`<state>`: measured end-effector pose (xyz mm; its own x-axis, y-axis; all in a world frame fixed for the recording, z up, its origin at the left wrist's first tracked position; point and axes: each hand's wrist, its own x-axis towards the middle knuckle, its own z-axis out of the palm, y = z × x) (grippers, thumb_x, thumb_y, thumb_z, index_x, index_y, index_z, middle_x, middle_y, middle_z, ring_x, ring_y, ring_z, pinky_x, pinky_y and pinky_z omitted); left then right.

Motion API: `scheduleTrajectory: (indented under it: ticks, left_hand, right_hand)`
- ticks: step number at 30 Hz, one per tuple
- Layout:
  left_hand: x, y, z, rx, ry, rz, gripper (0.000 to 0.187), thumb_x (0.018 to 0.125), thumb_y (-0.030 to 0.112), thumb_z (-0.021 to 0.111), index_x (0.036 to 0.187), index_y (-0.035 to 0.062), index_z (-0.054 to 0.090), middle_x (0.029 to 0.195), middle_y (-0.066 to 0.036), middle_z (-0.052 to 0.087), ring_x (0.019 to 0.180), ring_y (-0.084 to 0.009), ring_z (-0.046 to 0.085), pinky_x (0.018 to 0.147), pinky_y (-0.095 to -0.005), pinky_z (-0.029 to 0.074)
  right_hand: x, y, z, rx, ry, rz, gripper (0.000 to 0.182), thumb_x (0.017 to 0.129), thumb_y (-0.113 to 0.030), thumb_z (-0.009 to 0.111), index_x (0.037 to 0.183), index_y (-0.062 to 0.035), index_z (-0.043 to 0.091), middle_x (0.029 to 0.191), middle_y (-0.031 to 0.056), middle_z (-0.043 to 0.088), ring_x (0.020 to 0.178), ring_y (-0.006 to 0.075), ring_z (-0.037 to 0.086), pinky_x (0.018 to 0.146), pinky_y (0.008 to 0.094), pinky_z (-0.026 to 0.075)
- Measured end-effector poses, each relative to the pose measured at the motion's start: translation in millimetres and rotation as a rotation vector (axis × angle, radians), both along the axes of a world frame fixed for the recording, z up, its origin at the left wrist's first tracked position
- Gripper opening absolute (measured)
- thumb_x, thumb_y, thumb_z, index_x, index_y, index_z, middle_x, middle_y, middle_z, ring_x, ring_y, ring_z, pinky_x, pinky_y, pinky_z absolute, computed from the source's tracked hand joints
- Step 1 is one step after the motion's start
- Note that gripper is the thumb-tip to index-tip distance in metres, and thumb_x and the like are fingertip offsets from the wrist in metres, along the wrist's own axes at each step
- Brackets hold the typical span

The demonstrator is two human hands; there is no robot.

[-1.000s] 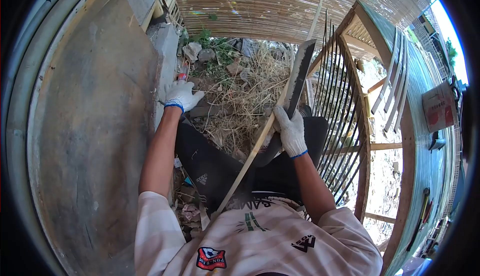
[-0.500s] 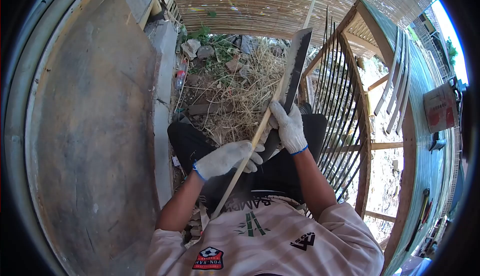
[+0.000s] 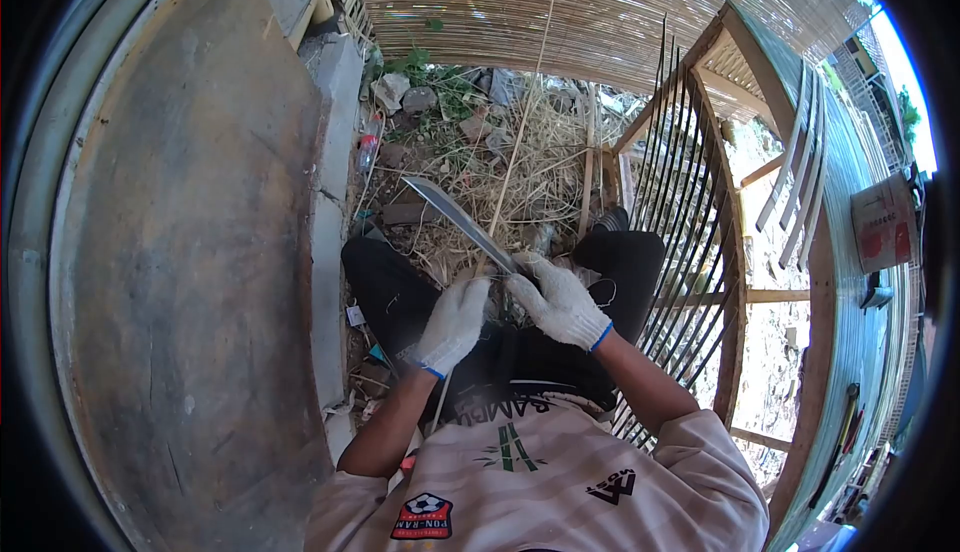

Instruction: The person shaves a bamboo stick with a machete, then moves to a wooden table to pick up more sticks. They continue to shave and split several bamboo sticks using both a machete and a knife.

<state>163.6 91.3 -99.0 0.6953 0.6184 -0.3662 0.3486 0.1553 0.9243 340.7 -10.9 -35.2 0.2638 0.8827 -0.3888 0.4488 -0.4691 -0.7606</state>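
Bamboo strip, thin, pale and long (image 3: 515, 142), runs from the person's lap up and away over the dry straw, and it is held between both hands just above the knees. The left hand in a white knit glove with a blue cuff (image 3: 455, 322) is wrapped around the strip's lower part. The right hand in the same kind of glove (image 3: 558, 302) is closed on the handle of a long grey steel machete (image 3: 460, 220), whose blade slants up and to the left and crosses the strip just beyond the left hand's fingers.

That closeness is the main risk, in my judgement: if the blade slips along or off the narrow strip, it could run into the left glove, and knit cotton would stop little. The strip is springy and unsupported at its far end, so it could twist or flick under pressure and throw the edge off line. Below the hands lie the person's legs in black trousers (image 3: 400, 302), right where a blade breaking through would land. To the right, a wooden frame with dark thin slats (image 3: 690, 222) stands near the right elbow and could check a stroke.
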Motion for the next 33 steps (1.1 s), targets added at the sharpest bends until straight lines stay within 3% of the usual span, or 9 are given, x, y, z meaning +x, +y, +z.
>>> scheduleTrajectory:
  ticks: [2,4,8,16,23,25,26,28,33]
  left_hand:
    - [-2.2,-2.6,-7.7,-0.045,-0.019,0.031,0.042,0.11,0.036,0.043,0.113,-0.0012,0.063,0.076,-0.007,0.056,0.068,-0.0192,0.056,0.066,-0.0394,0.047]
    - [-4.6,-6.3,-11.7,-0.081,-0.031,0.088,0.04,0.11,0.034,0.042,0.109,-0.001,0.061,0.074,-0.006,0.054,0.066,-0.0194,0.055,0.064,-0.04,0.046]
    - [-7.9,-7.4,-17.9,-0.202,-0.074,0.066,0.039,0.111,0.033,0.041,0.107,-0.0002,0.062,0.073,-0.004,0.051,0.065,-0.0172,0.053,0.063,-0.0387,0.045]
    - [-12.2,-5.1,-17.5,0.009,0.065,-0.006,0.039,0.108,0.026,0.042,0.112,-0.008,0.06,0.099,-0.037,0.062,0.101,-0.0531,0.061,0.091,-0.0522,0.046]
    - [-12.7,-6.4,-7.1,-0.036,0.162,-0.061,0.037,0.107,0.025,0.043,0.11,-0.0081,0.06,0.105,-0.039,0.062,0.107,-0.0554,0.059,0.09,-0.0534,0.046]
    - [-13.9,-7.1,-18.2,0.091,0.075,-0.072,0.023,0.11,0.024,0.046,0.1,0.0055,0.055,0.069,0.003,0.046,0.055,-0.0079,0.046,0.049,-0.03,0.039]
    - [-16.4,-8.5,-22.7,0.09,0.075,-0.073,0.023,0.11,0.024,0.046,0.1,0.0055,0.055,0.069,0.003,0.046,0.055,-0.0079,0.046,0.049,-0.03,0.039]
    - [-16.2,-9.1,-5.1,0.094,0.124,-0.09,0.033,0.107,0.021,0.044,0.112,-0.0064,0.061,0.099,-0.036,0.063,0.101,-0.0517,0.062,0.089,-0.0526,0.047]
    - [-20.9,-16.7,17.6,-0.007,0.109,-0.074,0.024,0.106,0.014,0.046,0.117,-0.0047,0.058,0.097,-0.032,0.063,0.097,-0.0509,0.061,0.086,-0.0507,0.048]
  right_hand:
    - [-2.6,-3.0,-13.1,0.05,-0.006,-0.006,0.049,0.104,-0.038,0.059,0.136,-0.0017,0.056,0.098,0.0263,0.072,0.096,0.0435,0.071,0.082,0.0493,0.055]
    - [-8.0,-3.1,-16.9,0.252,-0.207,0.019,0.048,0.104,-0.029,0.06,0.146,-0.0058,0.051,0.094,0.0258,0.071,0.089,0.0449,0.072,0.08,0.0508,0.055]
    - [-11.3,1.7,-10.7,0.304,-0.22,0.051,0.057,0.104,-0.029,0.061,0.154,-0.0074,0.046,0.098,0.0273,0.071,0.093,0.0466,0.071,0.082,0.053,0.055]
    - [-6.1,0.3,-22.6,0.228,-0.324,0.317,0.066,0.105,-0.034,0.06,0.163,-0.0152,0.038,0.096,0.0242,0.069,0.089,0.0449,0.07,0.079,0.053,0.055]
    - [-1.2,-3.0,-23.0,0.176,-0.356,0.403,0.064,0.106,-0.039,0.057,0.164,-0.0191,0.037,0.095,0.0207,0.066,0.086,0.0396,0.068,0.078,0.0515,0.055]
    - [-1.3,-2.5,-24.2,0.168,-0.36,0.422,0.064,0.106,-0.04,0.057,0.163,-0.0194,0.038,0.095,0.0204,0.066,0.085,0.0397,0.069,0.077,0.0516,0.055]
    - [-1.4,-2.9,-25.9,0.167,-0.36,0.42,0.064,0.106,-0.04,0.057,0.163,-0.0194,0.038,0.095,0.0204,0.066,0.085,0.0397,0.069,0.077,0.0516,0.055]
    - [-1.3,-4.1,-28.7,0.215,-0.373,0.403,0.062,0.105,-0.039,0.057,0.162,-0.0197,0.04,0.094,0.02,0.066,0.084,0.0395,0.069,0.077,0.0511,0.055]
    - [8.0,1.2,-32.6,0.204,-0.374,0.308,0.061,0.104,-0.036,0.058,0.161,-0.0201,0.041,0.094,0.0192,0.067,0.084,0.0399,0.07,0.075,0.0511,0.056]
